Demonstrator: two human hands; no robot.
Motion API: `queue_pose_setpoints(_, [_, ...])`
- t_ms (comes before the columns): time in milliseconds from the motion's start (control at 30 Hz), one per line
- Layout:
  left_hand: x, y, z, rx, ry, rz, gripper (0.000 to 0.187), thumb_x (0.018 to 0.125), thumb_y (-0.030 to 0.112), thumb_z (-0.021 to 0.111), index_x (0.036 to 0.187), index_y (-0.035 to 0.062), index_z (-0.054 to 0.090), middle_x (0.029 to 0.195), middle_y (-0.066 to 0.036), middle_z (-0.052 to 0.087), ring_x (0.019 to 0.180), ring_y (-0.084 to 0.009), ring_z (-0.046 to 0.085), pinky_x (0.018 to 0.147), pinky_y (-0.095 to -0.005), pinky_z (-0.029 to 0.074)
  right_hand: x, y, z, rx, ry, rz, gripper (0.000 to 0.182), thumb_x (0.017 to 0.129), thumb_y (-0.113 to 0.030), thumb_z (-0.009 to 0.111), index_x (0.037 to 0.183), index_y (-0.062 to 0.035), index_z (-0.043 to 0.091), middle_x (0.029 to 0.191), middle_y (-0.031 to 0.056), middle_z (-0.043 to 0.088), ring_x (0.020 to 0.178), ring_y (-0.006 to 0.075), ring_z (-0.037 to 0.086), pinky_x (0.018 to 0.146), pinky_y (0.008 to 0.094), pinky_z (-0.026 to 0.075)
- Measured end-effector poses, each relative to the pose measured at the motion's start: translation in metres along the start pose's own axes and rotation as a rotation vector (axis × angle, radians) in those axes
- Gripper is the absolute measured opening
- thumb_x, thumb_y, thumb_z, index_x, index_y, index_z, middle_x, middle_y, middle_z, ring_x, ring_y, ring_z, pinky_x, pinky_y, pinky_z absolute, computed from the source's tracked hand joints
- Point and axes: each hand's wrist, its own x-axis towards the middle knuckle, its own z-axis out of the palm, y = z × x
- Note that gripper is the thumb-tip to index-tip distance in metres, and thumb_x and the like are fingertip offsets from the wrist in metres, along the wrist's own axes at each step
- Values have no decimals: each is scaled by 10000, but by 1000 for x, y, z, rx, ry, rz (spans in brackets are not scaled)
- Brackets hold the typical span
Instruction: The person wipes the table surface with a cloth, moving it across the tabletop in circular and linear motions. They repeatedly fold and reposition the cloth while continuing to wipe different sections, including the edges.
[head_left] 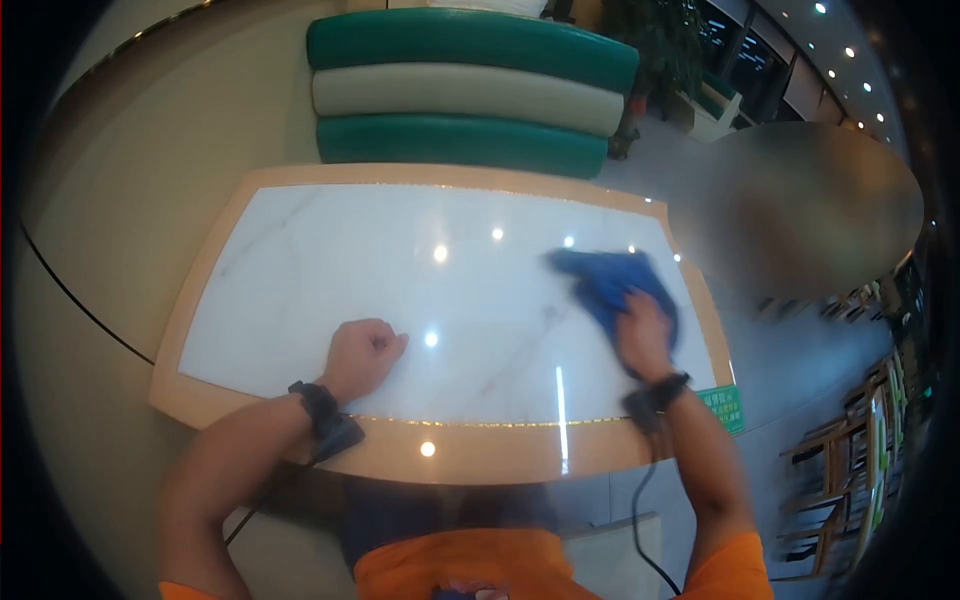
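Note:
My right hand [643,332] is on a crumpled blue cloth [608,283] and grips it against the tabletop. The cloth spreads out ahead of the fingers and to their left, near the table's right end, and looks slightly blurred. My left hand [362,358] is closed in a fist near the front edge, left of the middle, with nothing visible in it. Both hands are over the white marble-patterned table [300,265], which has a light wood border. Each wrist wears a black strap with a small dark device and a cable.
A green and cream padded bench [465,92] stands behind the table. A beige wall [110,200] runs along the left. On the table's front right corner is a green sign [720,408]. Wooden chairs [835,470] stand on the right, below a blurred patch.

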Motion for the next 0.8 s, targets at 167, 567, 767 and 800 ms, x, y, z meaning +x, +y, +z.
queue_pose_setpoints(167, [-1, 1, -3, 64, -72, 35, 293, 887, 268, 692, 714, 32, 672, 656, -123, 636, 602, -316, 600, 589, -401, 479, -57, 167, -39, -279, -17, 494, 405, 1004, -222, 491, 1311, 26, 580, 1387, 221, 570, 1313, 394, 510, 1051, 604, 395])
queue_pose_setpoints(567, [0, 4, -8, -162, -96, -10, 436, 1002, 270, 571, 661, 5, 626, 597, -111, 626, 541, -251, 583, 571, -382, 467, -55, -9, -1, 65, 170, 29, 206, 924, -109, 571, 1060, 16, 662, 1112, 249, 661, 1044, 448, 600, 918, 514, 440])
queue_pose_setpoints(767, [5, -5, -1, -285, -7, -10, 402, 985, 253, 607, 681, -10, 626, 582, -119, 597, 534, -206, 545, 562, -354, 446, -42, -264, -5, 554, -321, -333, 359, 948, -173, 607, 1231, 47, 621, 1364, 223, 584, 1431, 413, 386, 1167, 482, 365])
queue_pose_setpoints(800, [5, -4, -1, -225, 13, -3, 390, 976, 246, 622, 685, -14, 627, 580, -119, 592, 533, -198, 534, 556, -352, 440, -41, -288, -8, 595, -368, -370, 385, 972, -219, 570, 1236, 57, 616, 1407, 229, 549, 1432, 433, 370, 1162, 491, 366])
